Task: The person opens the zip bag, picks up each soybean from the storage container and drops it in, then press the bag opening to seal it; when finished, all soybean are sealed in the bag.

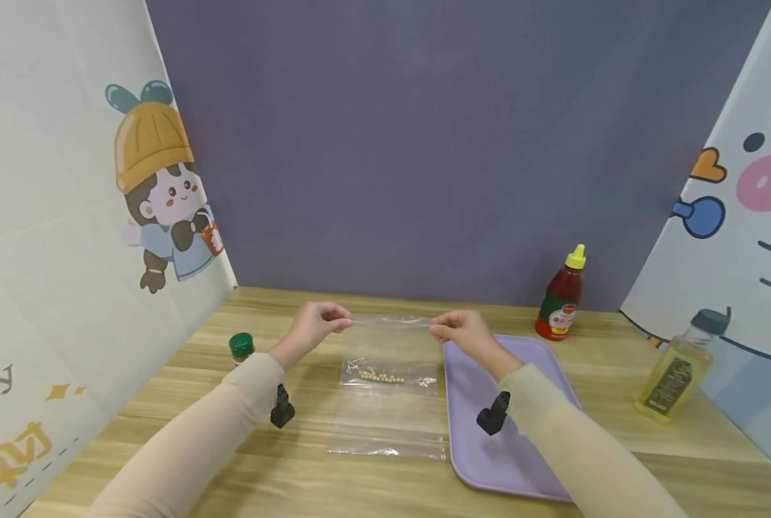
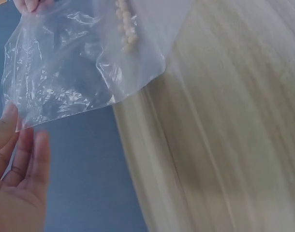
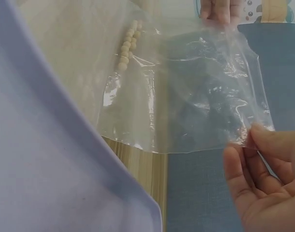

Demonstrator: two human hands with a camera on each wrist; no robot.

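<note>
Between both hands hangs a clear plastic bag [image 1: 392, 345], its top edge stretched level over the table. My left hand [image 1: 316, 329] pinches the bag's upper left corner between thumb and fingers. At the upper right corner, my right hand [image 1: 466, 334] pinches it the same way. A row of small pale-yellow beads [image 1: 381, 377] lies in a fold across the bag's middle, and its lower part spreads toward the front of the table. In the left wrist view the beads [image 2: 125, 24] show through the film; the right wrist view shows the beads [image 3: 130, 44] too.
A purple tray [image 1: 489, 460] lies under my right forearm. Behind it stands a red sauce bottle [image 1: 559, 302] with a yellow cap. An oil bottle [image 1: 675, 374] is at the far right. A green-capped jar [image 1: 242, 345] stands beside my left forearm, partly hidden by the sleeve.
</note>
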